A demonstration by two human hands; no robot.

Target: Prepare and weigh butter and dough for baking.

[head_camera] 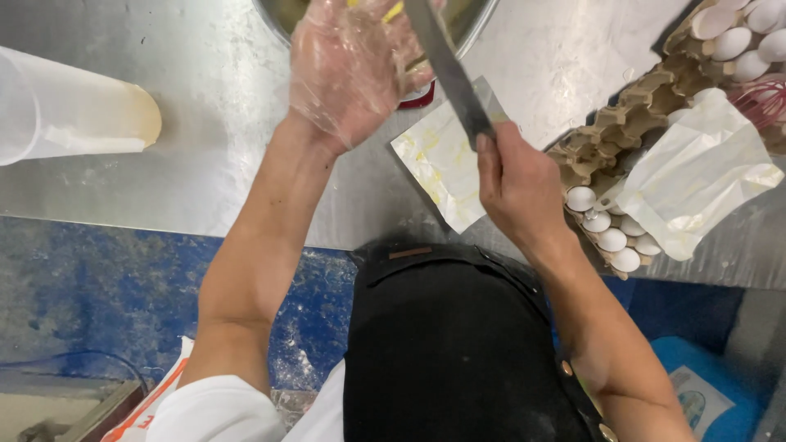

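My left hand, in a clear plastic glove, is raised over the rim of a metal bowl at the top edge; what its fingers hold is hidden behind the palm. My right hand grips the handle end of a long knife, whose blade points up and away toward the bowl. Below the blade a smeared butter wrapper lies flat on the steel table.
A cardboard egg tray with white eggs sits at the right, crumpled wrappers on it. A clear plastic container lies on its side at the left. Blue floor, a sack and a blue bin lie below the table edge.
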